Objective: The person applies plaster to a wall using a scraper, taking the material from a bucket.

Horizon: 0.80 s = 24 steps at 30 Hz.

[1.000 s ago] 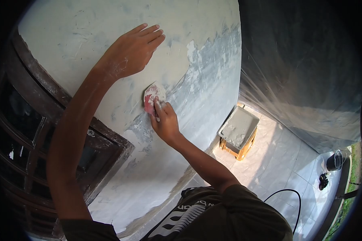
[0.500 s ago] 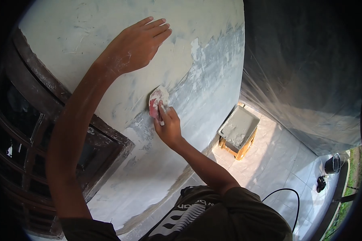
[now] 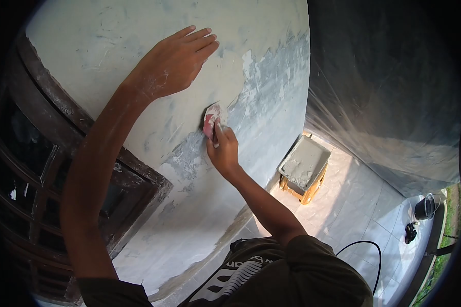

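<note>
My left hand (image 3: 176, 61) lies against the upper part of the wall (image 3: 225, 56), its fingers stretched out and holding nothing. White dust marks its wrist. Lower down, my right hand (image 3: 224, 151) grips a red putty scraper (image 3: 210, 123) smeared with pale putty. The scraper's blade is at the wall, close to the edge between the cream-coated area and a bare grey patch (image 3: 271, 77). My fingers cover part of the scraper.
A tray of grey-white putty (image 3: 306, 162) rests on a wooden stool (image 3: 308, 196) at the wall's foot. Left is a dark wooden window frame (image 3: 148, 189). Plastic sheeting (image 3: 384, 92) hangs at right. On the tiled floor (image 3: 358, 204) are a black bucket (image 3: 423, 209) and a black cable (image 3: 366, 241).
My right hand has moved up and to the right along the wall with the scraper. My left hand stays in nearly the same place.
</note>
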Each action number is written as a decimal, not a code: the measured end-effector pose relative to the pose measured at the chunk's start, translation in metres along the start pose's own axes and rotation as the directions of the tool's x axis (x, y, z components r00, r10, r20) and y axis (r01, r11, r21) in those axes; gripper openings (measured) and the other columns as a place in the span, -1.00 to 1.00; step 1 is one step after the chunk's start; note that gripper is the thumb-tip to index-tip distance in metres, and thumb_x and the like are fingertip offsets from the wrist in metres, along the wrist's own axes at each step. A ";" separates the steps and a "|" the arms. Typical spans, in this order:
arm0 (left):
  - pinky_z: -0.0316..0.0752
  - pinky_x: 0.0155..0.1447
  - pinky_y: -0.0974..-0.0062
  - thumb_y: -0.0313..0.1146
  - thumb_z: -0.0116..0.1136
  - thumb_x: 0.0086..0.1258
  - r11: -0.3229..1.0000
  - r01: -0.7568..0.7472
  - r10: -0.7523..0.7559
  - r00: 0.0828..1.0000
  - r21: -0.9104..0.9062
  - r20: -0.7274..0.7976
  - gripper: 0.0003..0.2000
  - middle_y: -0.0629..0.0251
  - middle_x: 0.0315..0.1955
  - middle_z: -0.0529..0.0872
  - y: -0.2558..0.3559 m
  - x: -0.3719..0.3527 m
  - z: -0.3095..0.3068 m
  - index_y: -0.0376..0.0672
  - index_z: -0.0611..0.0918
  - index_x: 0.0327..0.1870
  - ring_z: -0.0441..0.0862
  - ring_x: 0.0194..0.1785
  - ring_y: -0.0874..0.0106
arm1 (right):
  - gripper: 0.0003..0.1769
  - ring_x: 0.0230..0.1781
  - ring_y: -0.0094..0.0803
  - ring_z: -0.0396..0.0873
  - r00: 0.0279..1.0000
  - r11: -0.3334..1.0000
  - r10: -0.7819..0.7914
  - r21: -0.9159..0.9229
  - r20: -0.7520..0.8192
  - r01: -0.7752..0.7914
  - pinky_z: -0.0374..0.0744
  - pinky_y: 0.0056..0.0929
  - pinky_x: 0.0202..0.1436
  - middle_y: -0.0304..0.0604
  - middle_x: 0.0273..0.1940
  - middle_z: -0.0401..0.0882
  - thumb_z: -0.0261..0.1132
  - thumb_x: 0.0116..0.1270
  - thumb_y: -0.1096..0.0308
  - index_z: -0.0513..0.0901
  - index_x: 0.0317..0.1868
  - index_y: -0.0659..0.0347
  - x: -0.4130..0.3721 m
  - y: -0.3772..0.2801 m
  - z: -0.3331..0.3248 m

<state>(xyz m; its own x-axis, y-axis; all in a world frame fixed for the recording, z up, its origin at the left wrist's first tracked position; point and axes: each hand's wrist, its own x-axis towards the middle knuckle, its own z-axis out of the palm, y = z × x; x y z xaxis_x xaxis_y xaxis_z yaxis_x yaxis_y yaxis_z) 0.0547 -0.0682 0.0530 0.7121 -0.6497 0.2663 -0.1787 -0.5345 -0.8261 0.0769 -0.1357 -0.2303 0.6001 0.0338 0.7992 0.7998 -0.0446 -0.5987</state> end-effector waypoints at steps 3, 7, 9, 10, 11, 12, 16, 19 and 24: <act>0.23 0.57 0.27 -0.52 0.15 0.42 1.000 -0.008 0.008 1.000 -0.005 -0.003 -0.61 0.14 0.28 0.59 0.002 0.000 0.003 -0.29 0.55 0.27 0.44 0.43 0.28 | -0.40 -0.46 -0.37 0.48 1.000 0.955 -0.011 0.297 0.016 0.006 0.53 -0.50 -0.29 -0.11 -0.42 0.47 0.33 0.07 0.64 0.60 0.22 0.41 -0.052 -0.054 -0.005; 0.20 0.58 0.31 -0.37 0.08 0.50 0.999 -0.014 0.013 1.000 0.034 0.024 -0.65 0.18 0.27 0.60 0.002 -0.005 0.003 -0.23 0.55 0.26 0.44 0.42 0.32 | -0.49 -0.49 -0.52 0.44 0.992 0.952 0.075 0.304 -0.098 -0.042 0.52 -0.54 -0.35 -0.13 -0.44 0.50 0.28 0.12 0.66 0.66 0.16 0.40 -0.003 -0.036 -0.034; 0.20 0.58 0.31 -0.38 0.08 0.50 0.999 -0.012 0.011 1.000 0.047 0.028 -0.65 0.19 0.27 0.60 0.000 -0.009 0.004 -0.23 0.55 0.26 0.44 0.42 0.32 | -0.49 -0.48 -0.56 0.41 0.957 0.954 0.183 0.274 -0.225 -0.118 0.52 -0.55 -0.36 -0.16 -0.45 0.48 0.26 0.14 0.65 0.64 0.18 0.39 0.045 -0.002 -0.035; 0.19 0.58 0.31 -0.38 0.08 0.50 0.998 -0.015 0.013 0.999 0.062 0.030 -0.65 0.19 0.27 0.60 -0.001 -0.009 0.004 -0.23 0.55 0.26 0.44 0.43 0.33 | -0.50 -0.48 -0.48 0.45 0.954 0.975 0.163 0.191 -0.251 -0.116 0.53 -0.50 -0.37 -0.11 -0.45 0.49 0.27 0.14 0.63 0.64 0.16 0.40 0.069 0.013 -0.037; 0.19 0.58 0.31 -0.38 0.08 0.50 0.998 -0.016 0.014 0.999 0.067 0.030 -0.65 0.19 0.27 0.60 -0.003 -0.009 0.003 -0.23 0.55 0.26 0.44 0.43 0.33 | -0.51 -0.49 -0.40 0.48 0.950 0.987 0.143 0.107 -0.277 -0.117 0.54 -0.44 -0.37 -0.07 -0.45 0.50 0.27 0.14 0.62 0.64 0.15 0.41 0.086 0.022 -0.036; 0.19 0.58 0.31 -0.38 0.08 0.50 0.998 -0.008 0.007 1.000 0.064 0.025 -0.64 0.19 0.27 0.60 -0.003 -0.008 0.002 -0.23 0.55 0.26 0.44 0.42 0.33 | -0.51 -0.49 -0.40 0.48 0.950 0.987 0.142 0.109 -0.278 -0.115 0.54 -0.44 -0.37 -0.07 -0.45 0.50 0.27 0.14 0.62 0.64 0.15 0.41 0.094 0.028 -0.031; 0.20 0.58 0.30 -0.38 0.08 0.50 0.997 -0.011 0.010 1.000 0.078 0.017 -0.64 0.19 0.27 0.60 -0.004 -0.003 -0.001 -0.24 0.55 0.26 0.44 0.42 0.32 | -0.47 -0.34 -0.09 0.54 0.995 0.995 -0.010 -0.104 -0.103 0.000 0.52 -0.20 -0.28 0.04 -0.39 0.53 0.33 0.09 0.58 0.56 0.13 0.55 0.076 0.007 -0.007; 0.20 0.58 0.31 -0.39 0.08 0.50 0.997 -0.006 0.006 1.000 0.072 -0.002 -0.65 0.19 0.28 0.60 -0.004 -0.001 0.003 -0.24 0.55 0.26 0.44 0.43 0.33 | -0.41 -0.37 -0.19 0.53 0.996 0.993 -0.084 0.087 0.034 0.080 0.55 -0.33 -0.28 -0.02 -0.41 0.49 0.35 0.08 0.60 0.56 0.21 0.48 0.016 -0.041 -0.009; 0.22 0.57 0.28 -0.53 0.09 0.44 0.999 0.040 -0.040 0.999 -0.025 0.026 -0.61 0.12 0.30 0.57 -0.003 -0.004 -0.001 -0.27 0.54 0.30 0.43 0.44 0.27 | -0.51 -0.48 -0.39 0.50 0.986 0.989 0.002 0.147 -0.166 0.022 0.53 -0.44 -0.38 -0.05 -0.46 0.47 0.31 0.11 0.61 0.65 0.13 0.45 0.059 -0.021 -0.036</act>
<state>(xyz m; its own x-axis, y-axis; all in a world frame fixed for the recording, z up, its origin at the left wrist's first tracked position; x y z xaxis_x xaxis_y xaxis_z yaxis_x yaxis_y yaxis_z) 0.0521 -0.0646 0.0549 0.7357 -0.6138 0.2862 -0.1664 -0.5735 -0.8021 0.0951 -0.1691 -0.1683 0.5912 -0.1329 0.7955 0.8065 0.1029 -0.5821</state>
